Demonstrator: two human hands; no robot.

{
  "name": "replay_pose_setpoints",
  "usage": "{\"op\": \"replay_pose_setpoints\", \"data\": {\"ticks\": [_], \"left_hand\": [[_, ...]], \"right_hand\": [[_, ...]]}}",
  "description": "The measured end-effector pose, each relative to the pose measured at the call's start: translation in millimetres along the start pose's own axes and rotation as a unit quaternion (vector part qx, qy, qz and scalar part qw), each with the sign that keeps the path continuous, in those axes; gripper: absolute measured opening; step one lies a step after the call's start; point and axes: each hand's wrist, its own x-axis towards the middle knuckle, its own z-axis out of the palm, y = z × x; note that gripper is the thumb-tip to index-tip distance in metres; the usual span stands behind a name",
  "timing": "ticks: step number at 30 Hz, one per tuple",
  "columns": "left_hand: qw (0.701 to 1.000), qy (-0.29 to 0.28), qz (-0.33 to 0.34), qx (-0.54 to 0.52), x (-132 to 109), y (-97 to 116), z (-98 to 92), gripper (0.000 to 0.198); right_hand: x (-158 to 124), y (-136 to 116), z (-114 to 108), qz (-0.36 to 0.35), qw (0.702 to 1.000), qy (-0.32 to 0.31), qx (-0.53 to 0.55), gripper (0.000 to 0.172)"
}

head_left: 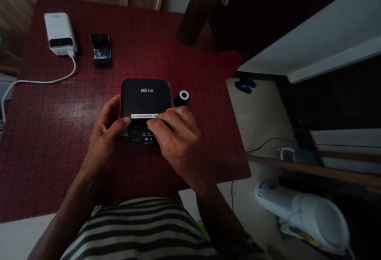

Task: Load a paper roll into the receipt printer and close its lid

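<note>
A black, rounded-square receipt printer [145, 101] lies on the red patterned table, a white label strip across its lid and small buttons along the near side. My left hand [105, 129] holds its left side, fingers along the edge and thumb at the near left corner. Over the near right part is my right hand [178, 133], thumb and fingers closed together by the dark gap below the label strip. Whatever those fingertips pinch is hidden. Just beyond my right hand, a small black roll with a white ring-shaped end [183, 95] rests beside the printer.
A white power bank [61, 33] with a white cable [44, 81] sits at the far left. Near it lies a small open black case [101, 49]. A dark post [198, 14] rises at the table's far edge. On the floor to the right are slippers [244, 85] and a white cylinder [300, 212].
</note>
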Motion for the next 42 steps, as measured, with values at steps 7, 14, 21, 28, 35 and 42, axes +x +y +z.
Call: {"op": "replay_pose_setpoints", "data": {"ticks": [7, 14, 21, 28, 35, 42], "left_hand": [[1.000, 0.002, -0.004, -0.002, 0, 2, 0.8, 0.069], [1.000, 0.008, 0.010, 0.003, 2, -3, -2.2, 0.067], [0.999, -0.011, 0.029, 0.009, -11, -8, -13.5, 0.062], [0.998, -0.005, 0.021, 0.052, -23, -7, -24.3, 0.062], [0.999, -0.001, 0.020, 0.027, -16, -7, -21.7, 0.058], [1.000, 0.031, 0.001, -0.006, -16, 2, -9.0, 0.053]], "right_hand": [[-8, 0, 1, 0.029, 0.999, 0.017, 0.031, 0.027], [-5, -4, 4, 0.025, 0.998, 0.038, 0.030, 0.025], [-29, -2, 0, 0.068, 0.991, 0.085, 0.079, 0.027], [-82, -6, 17, 0.201, 0.972, 0.084, 0.093, 0.069], [-84, -8, 31, 0.212, 0.970, 0.074, 0.092, 0.055], [-84, 0, 29, 0.210, 0.964, 0.090, 0.137, 0.052]]}}
